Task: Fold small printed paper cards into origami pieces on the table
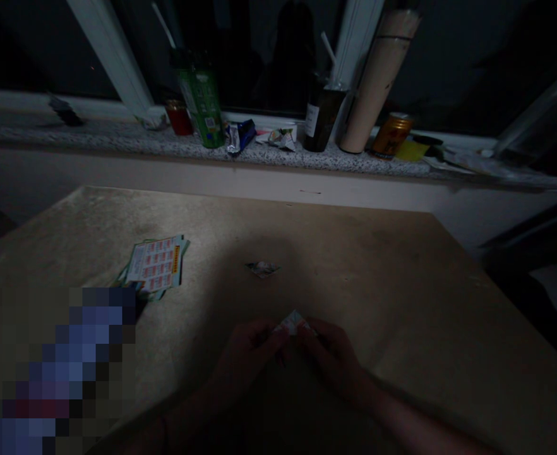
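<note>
My left hand and my right hand meet low over a brown table in dim light. Both pinch a small folded piece of printed paper between their fingertips, the left on its left side, the right on its right side. A second small folded paper piece lies flat on the table a little beyond the hands. A stack of printed paper sheets with red and white boxes lies to the left.
A stone window sill runs behind the table. On it stand a green bottle, a red jar, a dark cup with a straw, a tall paper roll, a gold can and wrappers.
</note>
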{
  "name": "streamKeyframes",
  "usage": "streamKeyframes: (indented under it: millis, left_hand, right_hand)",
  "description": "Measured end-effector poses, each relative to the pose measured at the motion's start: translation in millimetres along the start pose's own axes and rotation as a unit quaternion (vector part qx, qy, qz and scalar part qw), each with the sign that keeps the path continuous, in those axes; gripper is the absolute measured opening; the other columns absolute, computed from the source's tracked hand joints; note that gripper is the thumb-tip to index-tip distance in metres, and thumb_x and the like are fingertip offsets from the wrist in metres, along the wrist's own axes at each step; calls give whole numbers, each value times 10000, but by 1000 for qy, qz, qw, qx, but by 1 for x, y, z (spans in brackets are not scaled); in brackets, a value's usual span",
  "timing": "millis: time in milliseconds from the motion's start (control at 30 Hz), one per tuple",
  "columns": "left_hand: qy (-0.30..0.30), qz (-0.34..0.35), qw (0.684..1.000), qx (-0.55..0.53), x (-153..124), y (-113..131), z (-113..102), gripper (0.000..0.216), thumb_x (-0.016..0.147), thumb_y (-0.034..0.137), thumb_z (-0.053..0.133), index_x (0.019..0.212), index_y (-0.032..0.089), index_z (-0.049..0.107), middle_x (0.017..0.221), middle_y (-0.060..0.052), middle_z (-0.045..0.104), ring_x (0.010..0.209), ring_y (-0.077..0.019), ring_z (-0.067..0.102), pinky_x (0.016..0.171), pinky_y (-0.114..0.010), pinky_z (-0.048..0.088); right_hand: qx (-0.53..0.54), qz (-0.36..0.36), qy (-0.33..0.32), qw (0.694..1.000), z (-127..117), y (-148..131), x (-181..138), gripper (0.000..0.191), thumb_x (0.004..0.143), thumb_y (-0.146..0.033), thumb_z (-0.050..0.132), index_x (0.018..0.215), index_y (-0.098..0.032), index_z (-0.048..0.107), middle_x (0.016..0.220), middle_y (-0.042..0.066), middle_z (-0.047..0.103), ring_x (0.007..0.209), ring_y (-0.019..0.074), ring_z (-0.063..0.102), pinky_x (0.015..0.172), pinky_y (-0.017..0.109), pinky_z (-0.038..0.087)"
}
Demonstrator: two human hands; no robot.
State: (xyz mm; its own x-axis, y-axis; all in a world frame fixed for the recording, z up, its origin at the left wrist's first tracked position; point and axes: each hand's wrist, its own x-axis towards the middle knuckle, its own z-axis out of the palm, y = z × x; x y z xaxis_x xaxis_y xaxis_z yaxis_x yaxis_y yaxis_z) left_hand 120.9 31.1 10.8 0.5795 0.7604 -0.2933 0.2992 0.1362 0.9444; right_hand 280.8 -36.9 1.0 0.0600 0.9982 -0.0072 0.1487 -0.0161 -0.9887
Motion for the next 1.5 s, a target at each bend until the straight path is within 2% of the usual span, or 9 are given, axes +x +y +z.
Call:
streamKeyframes:
  millis: [233, 500, 733, 800, 900, 933, 1000, 1200, 1500]
  left_hand:
    - [3, -8, 999, -40, 0, 7, -1, 288, 834, 391, 564, 707, 173, 702, 708, -6, 711, 690, -153, 632, 678, -221, 443]
    - [-18, -4, 998, -55, -1, 13, -3, 297, 825, 383, 560, 677, 179, 716, 689, -7, 719, 681, -154, 647, 682, -221, 457]
    - [57, -36, 995, -70, 0, 10, -3, 187, 740, 364, 648, 713, 196, 725, 655, 4, 711, 628, -159, 636, 639, -230, 469]
    - [71, -36, 994, -74, 0, 9, -3, 183, 721, 367, 658, 715, 199, 730, 740, -12, 732, 691, -183, 657, 673, -251, 483]
    - [74, -25, 991, -107, 0, 9, -3, 129, 684, 329, 686, 680, 205, 723, 1093, -25, 691, 910, -224, 657, 759, -272, 491]
    - [74, -22, 990, -114, 0, 9, -3, 110, 678, 313, 689, 676, 208, 720, 1140, -22, 671, 962, -232, 645, 777, -273, 490]
    - [66, -21, 991, -111, 0, 9, -3, 106, 685, 294, 687, 640, 201, 713, 1078, -28, 698, 1000, -232, 632, 846, -275, 466]
    - [116, -53, 990, -55, -2, 14, -2, 150, 691, 338, 674, 713, 199, 723, 718, -9, 726, 737, -208, 664, 706, -285, 493]
    - [104, -23, 994, -20, -2, 9, -2, 183, 750, 350, 621, 676, 189, 666, 694, 5, 683, 709, -177, 625, 691, -260, 461]
  right_hand:
    - [-9, 1, 20, 1000, 0, -1, 0, 333, 912, -398, 446, 700, -164, 552, 640, -12, 476, 593, 106, 409, 538, 218, 332]
    - [-21, -21, 28, 999, 0, 1, -3, 314, 911, -371, 469, 686, -165, 546, 622, -24, 454, 580, 97, 386, 525, 212, 318]
    - [-6, -33, 27, 999, -2, -4, -2, 287, 922, -349, 454, 746, -168, 589, 680, -5, 518, 624, 107, 439, 561, 211, 359]
    - [-17, -32, 33, 999, -2, -4, -2, 296, 916, -356, 461, 727, -164, 583, 667, -5, 509, 615, 109, 436, 555, 213, 356]
    - [-36, -23, 52, 998, -2, -2, -3, 324, 905, -378, 469, 684, -159, 561, 626, -11, 478, 577, 106, 414, 517, 215, 334]
    - [-41, -24, 58, 997, -2, -1, -3, 330, 902, -383, 470, 676, -159, 557, 614, -13, 469, 566, 105, 406, 508, 216, 327]
    - [-48, -33, 62, 996, -2, 1, -3, 323, 897, -380, 479, 674, -160, 558, 606, -15, 467, 558, 104, 400, 500, 217, 321]
    - [-39, -53, 55, 996, -1, 0, -3, 271, 904, -340, 486, 725, -167, 596, 650, -1, 516, 593, 110, 435, 527, 221, 345]
    - [-48, -26, 48, 997, -2, 0, -3, 330, 906, -390, 462, 684, -165, 554, 621, -9, 459, 577, 112, 402, 521, 232, 326]
